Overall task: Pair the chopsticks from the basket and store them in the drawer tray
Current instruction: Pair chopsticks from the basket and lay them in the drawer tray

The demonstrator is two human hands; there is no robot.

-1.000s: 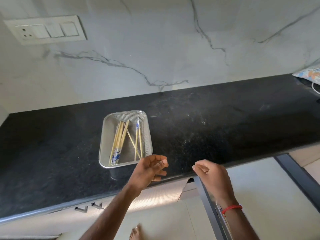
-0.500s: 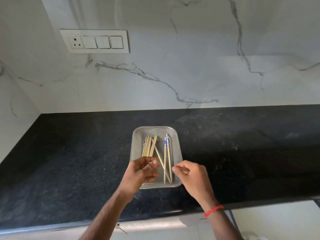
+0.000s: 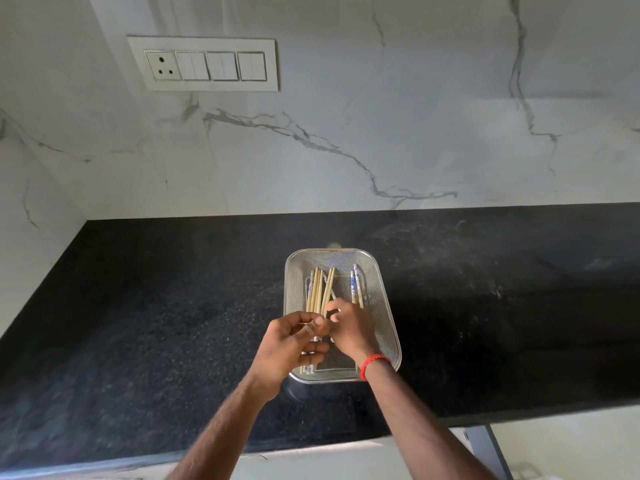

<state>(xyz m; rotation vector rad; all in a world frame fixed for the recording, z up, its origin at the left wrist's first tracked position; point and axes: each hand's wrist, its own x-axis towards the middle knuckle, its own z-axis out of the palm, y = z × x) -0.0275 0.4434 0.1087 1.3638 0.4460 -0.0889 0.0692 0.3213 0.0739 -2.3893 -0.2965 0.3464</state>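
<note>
Bare countertop (image 3: 173, 306) either side of basket (image 3: 379, 299), wall (image 3: 346, 150) behind

Both hands meet over a mesh basket (image 3: 380, 289) on the black bench (image 3: 166, 306). The left hand (image 3: 292, 346) grips a bundle of chopsticks (image 3: 318, 289); the right hand (image 3: 350, 329) touches it. Two patterned chopsticks (image 3: 356, 285) lie just beyond the right hand.

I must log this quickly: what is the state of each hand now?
Left hand: closed around a bundle of chopsticks.
Right hand: fingers at the bundle; holding or not cannot be told.
</note>
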